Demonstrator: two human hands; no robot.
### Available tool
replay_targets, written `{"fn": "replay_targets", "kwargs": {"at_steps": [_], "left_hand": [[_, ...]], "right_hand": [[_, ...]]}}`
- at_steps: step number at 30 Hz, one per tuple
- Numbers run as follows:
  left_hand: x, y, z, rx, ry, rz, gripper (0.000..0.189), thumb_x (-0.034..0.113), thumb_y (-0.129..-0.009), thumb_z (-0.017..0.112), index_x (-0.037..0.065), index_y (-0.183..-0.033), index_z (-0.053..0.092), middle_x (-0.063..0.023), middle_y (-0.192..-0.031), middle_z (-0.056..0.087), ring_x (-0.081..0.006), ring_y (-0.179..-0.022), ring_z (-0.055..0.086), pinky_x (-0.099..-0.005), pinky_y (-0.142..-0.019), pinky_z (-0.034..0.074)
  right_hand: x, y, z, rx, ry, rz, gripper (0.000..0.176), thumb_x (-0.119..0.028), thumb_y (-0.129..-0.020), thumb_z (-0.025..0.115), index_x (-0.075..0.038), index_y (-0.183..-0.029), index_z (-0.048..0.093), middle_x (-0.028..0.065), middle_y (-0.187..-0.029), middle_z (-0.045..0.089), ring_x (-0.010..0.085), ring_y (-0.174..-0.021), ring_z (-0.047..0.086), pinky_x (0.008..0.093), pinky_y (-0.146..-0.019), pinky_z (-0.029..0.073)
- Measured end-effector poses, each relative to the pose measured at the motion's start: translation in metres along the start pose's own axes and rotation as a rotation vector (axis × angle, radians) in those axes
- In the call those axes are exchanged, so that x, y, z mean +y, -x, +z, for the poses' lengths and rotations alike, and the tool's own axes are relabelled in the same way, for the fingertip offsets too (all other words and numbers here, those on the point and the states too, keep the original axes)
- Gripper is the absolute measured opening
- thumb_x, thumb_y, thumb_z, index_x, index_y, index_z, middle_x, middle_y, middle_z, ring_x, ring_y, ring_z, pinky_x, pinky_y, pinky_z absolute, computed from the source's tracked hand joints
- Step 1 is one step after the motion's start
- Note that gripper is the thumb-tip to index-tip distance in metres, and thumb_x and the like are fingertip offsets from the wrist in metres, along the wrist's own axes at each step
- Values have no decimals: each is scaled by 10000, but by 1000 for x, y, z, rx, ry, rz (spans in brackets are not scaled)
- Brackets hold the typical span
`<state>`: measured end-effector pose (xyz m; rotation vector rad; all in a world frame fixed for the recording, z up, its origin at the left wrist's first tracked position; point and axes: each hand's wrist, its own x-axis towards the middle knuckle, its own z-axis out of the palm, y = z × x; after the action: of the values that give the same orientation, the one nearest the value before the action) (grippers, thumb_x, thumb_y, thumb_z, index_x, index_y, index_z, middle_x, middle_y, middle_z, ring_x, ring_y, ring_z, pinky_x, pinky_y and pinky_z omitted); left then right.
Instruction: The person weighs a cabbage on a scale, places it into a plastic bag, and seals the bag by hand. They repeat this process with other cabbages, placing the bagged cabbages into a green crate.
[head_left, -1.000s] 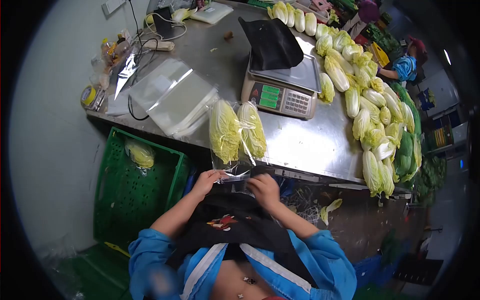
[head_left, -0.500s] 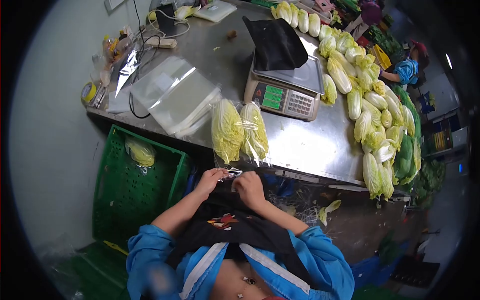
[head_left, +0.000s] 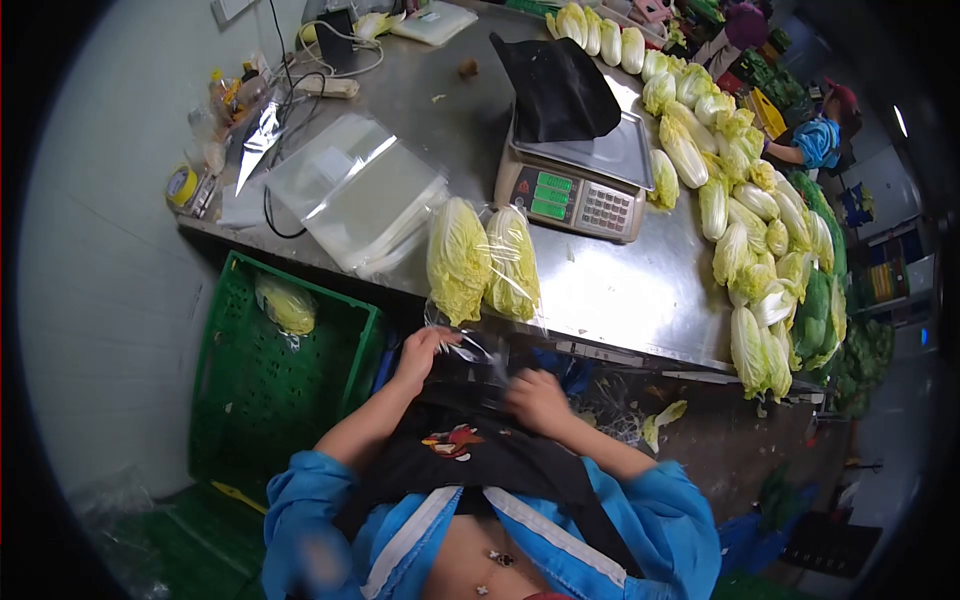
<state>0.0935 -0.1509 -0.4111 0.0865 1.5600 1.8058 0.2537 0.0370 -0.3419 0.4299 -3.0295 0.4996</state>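
Two napa cabbages, a left one (head_left: 459,262) and a right one (head_left: 512,265), lie side by side in a clear plastic bag (head_left: 484,316) at the table's front edge. The bag's loose end hangs over the edge towards me. My left hand (head_left: 426,354) is closed on that film, just below the left cabbage. Lower and to the right, my right hand (head_left: 541,400) has its fingers curled in. A blurred, shiny stretch of film runs from the left hand to its fingertips, and the hand seems to pinch it.
A digital scale (head_left: 575,200) with a black sheet (head_left: 558,88) on its pan stands behind the cabbages. Flat clear bags (head_left: 360,190) lie left. Several loose cabbages (head_left: 735,250) line the right side. A green crate (head_left: 215,370) holds one wrapped cabbage (head_left: 286,303). Another person (head_left: 815,140) works beyond.
My right hand has moved right and towards my body, away from the left hand, and the film between them is stretched out. My left hand has stayed nearly in place.
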Motion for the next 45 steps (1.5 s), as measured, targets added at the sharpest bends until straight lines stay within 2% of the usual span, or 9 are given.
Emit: {"fn": "replay_targets", "kwargs": {"at_steps": [3,6,9,12,18,26,37,42,45], "left_hand": [[20,25,-18,-195,-96,-192,346,294,-939,388,7,-1052,545,-99,-991,644,-130,-858,588,-200,-737,379],[7,23,-67,-320,-172,-70,420,325,-892,489,-19,-1132,500,-108,-1041,615,-178,-927,572,-331,-861,390],[45,16,-50,260,-1279,683,617,260,-685,702,67,-1221,463,-108,-1258,456,-233,-1127,441,-397,-920,318],[66,-7,-21,-32,-1574,1143,561,259,-628,703,130,-1144,526,-51,-1217,472,-212,-1144,398,-417,-887,314],[77,-28,-6,-262,-1357,1019,135,204,-699,645,158,-824,629,-27,-832,616,-208,-792,575,-337,-678,421],[65,-68,15,229,-975,266,314,320,-806,536,25,-723,602,-214,-651,542,-384,-653,553,-445,-560,424],[69,-79,16,250,-1074,138,390,359,-817,529,6,-664,591,-192,-605,558,-345,-596,569,-416,-549,413],[71,-86,15,213,-1069,163,403,370,-822,525,14,-643,590,-173,-572,560,-322,-562,575,-406,-531,417],[74,-80,16,180,-1077,33,388,393,-813,509,47,-695,640,-189,-687,597,-364,-699,590,-439,-626,442]], "right_hand": [[100,271,79,-572,236,425,188,-194,-718,569,-130,-876,650,46,-901,611,227,-925,555,379,-818,405],[96,253,27,-1357,-43,825,351,-215,-755,561,-98,-1083,526,118,-1044,553,272,-1008,511,398,-879,386],[102,132,5,-28,131,594,549,-140,-679,656,-55,-1180,450,187,-1090,508,338,-1042,476,419,-873,401],[113,13,17,365,30,243,587,-115,-614,718,-137,-1159,501,119,-1213,476,330,-1065,466,410,-891,390],[130,-53,13,346,-44,-152,251,-114,-688,663,-146,-934,627,41,-999,593,250,-905,544,359,-751,420],[147,-72,52,314,-1035,956,232,-196,-844,564,0,-724,599,10,-602,544,83,-503,469,227,-477,370],[175,109,-3,205,-1947,686,192,-209,-849,571,-51,-764,502,-21,-508,418,80,-408,344,220,-414,260],[92,130,-59,-771,112,1118,654,-232,-735,651,-92,-1303,358,123,-1293,425,247,-1133,468,348,-902,403],[94,64,-39,207,61,478,678,-140,-617,693,-123,-1236,417,154,-1198,473,313,-1026,498,403,-847,396]]}}
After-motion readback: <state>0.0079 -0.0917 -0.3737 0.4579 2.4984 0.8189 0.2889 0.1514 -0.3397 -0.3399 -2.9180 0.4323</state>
